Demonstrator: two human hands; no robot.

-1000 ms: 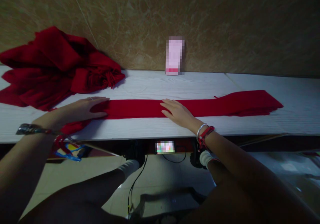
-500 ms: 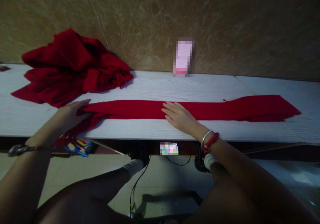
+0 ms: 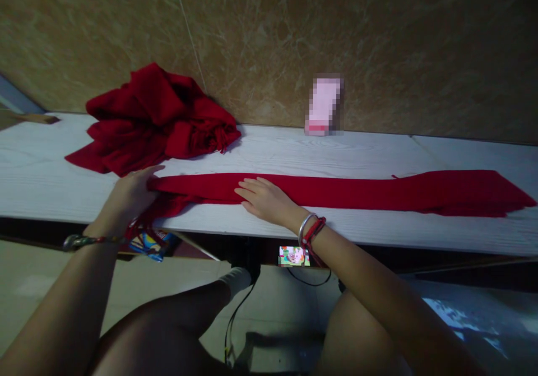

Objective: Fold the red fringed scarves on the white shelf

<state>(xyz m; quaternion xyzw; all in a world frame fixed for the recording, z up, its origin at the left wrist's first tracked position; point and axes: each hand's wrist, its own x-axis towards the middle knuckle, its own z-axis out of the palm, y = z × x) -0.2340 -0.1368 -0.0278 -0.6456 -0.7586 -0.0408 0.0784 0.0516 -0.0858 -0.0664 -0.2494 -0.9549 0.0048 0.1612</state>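
Note:
A long red scarf (image 3: pixel 336 192) lies folded into a narrow strip along the white wood-grain board. At its left end my left hand (image 3: pixel 133 194) closes around the cloth, which bunches between thumb and fingers; part of the grip is hidden. Red fringe (image 3: pixel 145 219) hangs below that hand toward the front edge. My right hand (image 3: pixel 265 198) rests flat on the strip, left of its middle, fingers stretched out. Behind my left hand sits a crumpled red scarf (image 3: pixel 155 118) with fringe, heaped against the wall.
A pink blurred packet (image 3: pixel 323 107) leans on the brown marbled wall (image 3: pixel 269 40). Below the board (image 3: pixel 273 146) are a lit screen (image 3: pixel 294 256), a blue wrapper (image 3: pixel 151 244) and a black cable (image 3: pixel 229 325). My legs are under the front edge.
My right hand has slid left along the scarf, closer to my left hand. My left hand keeps its place at the scarf's end. The view has shifted left.

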